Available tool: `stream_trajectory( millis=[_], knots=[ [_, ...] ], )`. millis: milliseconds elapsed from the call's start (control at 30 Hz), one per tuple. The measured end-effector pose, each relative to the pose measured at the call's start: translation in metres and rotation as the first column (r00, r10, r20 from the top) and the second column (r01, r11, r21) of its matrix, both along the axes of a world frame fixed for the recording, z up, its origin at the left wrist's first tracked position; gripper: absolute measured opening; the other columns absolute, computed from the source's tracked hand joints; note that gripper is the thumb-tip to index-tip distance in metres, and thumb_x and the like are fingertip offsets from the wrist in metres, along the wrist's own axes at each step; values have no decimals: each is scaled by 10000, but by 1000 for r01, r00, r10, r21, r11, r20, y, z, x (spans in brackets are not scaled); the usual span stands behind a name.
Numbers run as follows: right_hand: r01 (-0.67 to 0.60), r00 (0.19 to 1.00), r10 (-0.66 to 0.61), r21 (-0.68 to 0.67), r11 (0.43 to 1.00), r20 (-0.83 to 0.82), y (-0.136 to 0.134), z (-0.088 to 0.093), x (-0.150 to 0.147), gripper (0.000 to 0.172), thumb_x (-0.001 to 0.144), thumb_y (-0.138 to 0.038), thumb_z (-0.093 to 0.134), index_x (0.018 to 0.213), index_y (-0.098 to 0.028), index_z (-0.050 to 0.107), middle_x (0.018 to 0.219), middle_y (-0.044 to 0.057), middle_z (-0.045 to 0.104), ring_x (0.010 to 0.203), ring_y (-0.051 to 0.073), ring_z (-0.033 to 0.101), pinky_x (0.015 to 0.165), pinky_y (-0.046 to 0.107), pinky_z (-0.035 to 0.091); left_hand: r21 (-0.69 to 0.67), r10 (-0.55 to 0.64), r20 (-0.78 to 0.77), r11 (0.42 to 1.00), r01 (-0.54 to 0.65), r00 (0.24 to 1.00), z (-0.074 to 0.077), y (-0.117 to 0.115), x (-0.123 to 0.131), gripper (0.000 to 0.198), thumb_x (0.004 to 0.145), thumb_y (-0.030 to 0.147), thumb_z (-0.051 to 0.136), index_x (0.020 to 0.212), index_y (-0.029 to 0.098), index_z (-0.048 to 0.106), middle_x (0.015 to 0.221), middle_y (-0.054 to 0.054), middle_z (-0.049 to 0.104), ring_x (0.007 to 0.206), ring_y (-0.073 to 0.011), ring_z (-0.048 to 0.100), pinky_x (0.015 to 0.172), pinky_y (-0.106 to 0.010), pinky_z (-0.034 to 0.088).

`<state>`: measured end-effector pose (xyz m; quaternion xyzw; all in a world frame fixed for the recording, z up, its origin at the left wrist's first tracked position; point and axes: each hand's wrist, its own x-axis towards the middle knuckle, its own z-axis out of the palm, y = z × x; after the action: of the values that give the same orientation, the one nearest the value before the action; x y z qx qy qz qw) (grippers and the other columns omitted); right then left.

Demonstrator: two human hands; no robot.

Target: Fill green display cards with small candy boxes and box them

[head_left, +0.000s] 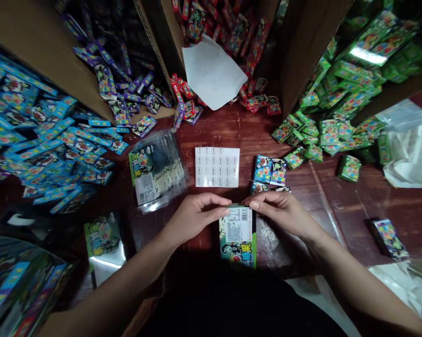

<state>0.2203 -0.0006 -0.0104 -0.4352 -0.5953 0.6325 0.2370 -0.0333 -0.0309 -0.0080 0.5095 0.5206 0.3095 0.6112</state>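
Note:
A flat printed candy pouch [237,241] with a white label lies in front of me, its upper edge toward the far side. My left hand [203,210] pinches the left part of that edge between thumb and fingers. At the right corner my right hand [276,208] is closed on the same edge. Just beyond my right hand, small blue and purple candy boxes [262,169] sit in a block, partly hidden by it. A sheet of round stickers [217,167] lies beyond my hands. To its left rests a stack of clear printed pouches [158,171].
Blue boxes [70,145] are heaped at left. Cartons behind spill purple boxes [126,98], red boxes [260,103] and green boxes [347,89]. White paper [212,70] covers some red ones. Another pouch [105,245] lies by my left forearm; a purple box [389,238] lies right.

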Motion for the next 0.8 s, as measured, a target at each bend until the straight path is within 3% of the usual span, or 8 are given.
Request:
stream_trajectory(
  millis=[67,133,267,367,467,567,733,800],
  knots=[
    [-79,997,76,115,990,33,9,3,-1,220,924,-442,663,958,-253,771,1055,38,768,963,207,716,879,375,571,21,14,1,1000,-14,1000,-5,-1,0,163,860,302,718,995,212,732,1067,-45,774,965,-193,727,914,-394,571],
    [-150,985,112,335,930,129,31,4,-9,209,944,-421,641,975,-256,764,1126,53,746,1033,223,692,930,399,547,55,3,-20,998,-1,1000,-9,2,-1,131,883,298,690,963,201,725,1052,-53,774,958,-190,726,913,-390,568],
    [-229,940,-40,712,664,340,102,-3,-47,310,975,-365,584,1225,-210,684,1167,112,692,1094,279,620,993,472,479,197,-76,-149,975,105,986,-11,13,-6,89,885,271,692,936,218,742,1084,-60,744,1011,-194,702,970,-405,538],
    [-394,852,-70,723,567,519,150,-13,-80,413,983,-352,552,1319,-124,629,1161,165,660,1065,302,578,970,470,464,339,-51,-380,921,191,923,-10,21,-12,55,859,244,721,895,248,763,1274,-67,658,1192,-232,606,1072,-462,461],
    [-512,793,-9,674,532,610,174,-20,-100,321,972,-351,575,1197,-158,700,1104,137,677,1000,277,564,935,434,447,377,-18,-578,881,286,816,-13,24,-18,68,863,242,710,860,272,771,1537,-18,474,1382,-298,421,1125,-559,373],
    [-544,784,29,664,513,620,176,-22,-103,205,976,-338,578,1017,-222,742,1022,82,695,953,249,550,881,400,415,330,-22,-648,893,307,762,-22,26,-22,61,854,261,719,828,283,770,1627,34,344,1447,-336,313,1111,-630,337],
    [-586,786,41,722,368,617,154,-23,-89,263,1024,-361,511,1000,-230,737,992,73,703,973,239,536,866,406,341,285,-28,-640,920,271,768,-32,29,-23,25,827,294,748,828,293,773,1620,19,361,1429,-358,324,1087,-656,326],
    [-586,801,103,736,340,590,143,-22,-81,280,1028,-383,501,991,-233,734,967,64,701,938,227,546,862,403,341,284,-24,-648,920,270,761,-31,29,-23,28,828,310,746,831,300,773,1606,23,387,1425,-363,319,1074,-656,331]
  ],
)
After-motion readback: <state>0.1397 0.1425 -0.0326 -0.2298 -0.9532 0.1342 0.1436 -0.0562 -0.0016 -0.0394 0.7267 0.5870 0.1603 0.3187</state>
